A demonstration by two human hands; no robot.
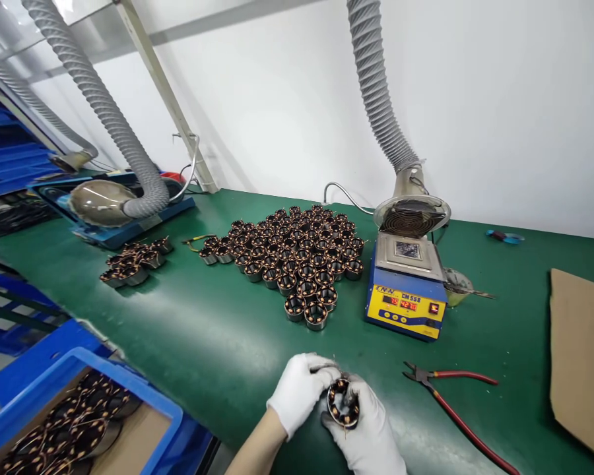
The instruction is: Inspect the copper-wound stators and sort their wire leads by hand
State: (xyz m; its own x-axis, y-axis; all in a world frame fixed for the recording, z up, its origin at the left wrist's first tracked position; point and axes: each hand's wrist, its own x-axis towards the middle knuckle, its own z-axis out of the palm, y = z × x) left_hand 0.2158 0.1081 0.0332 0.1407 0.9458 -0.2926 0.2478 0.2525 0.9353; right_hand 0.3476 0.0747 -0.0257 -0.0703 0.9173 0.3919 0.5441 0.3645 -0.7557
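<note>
My right hand (369, 425), in a white glove with darkened fingertips, grips a ring-shaped motor stator (351, 418) with copper windings, its open face turned toward me. My left hand (299, 389), also gloved, has its fingers closed at the stator's upper left edge. A thin wire end sticks up by those fingertips, and another short wire shows at the ring's bottom. Whether the left fingers pinch the wire or the rim is hard to see. To the right of my hands lie red-handled cutting pliers (422, 375) with their jaws apart.
Many similar stators (288, 247) stand grouped mid-table; a smaller pile (131, 264) is left. A blue-yellow solder pot (406, 297) sits beneath a hose hood (412, 208). Cardboard (581, 356) lies right. A blue bin (165, 410) with wired stators is lower left.
</note>
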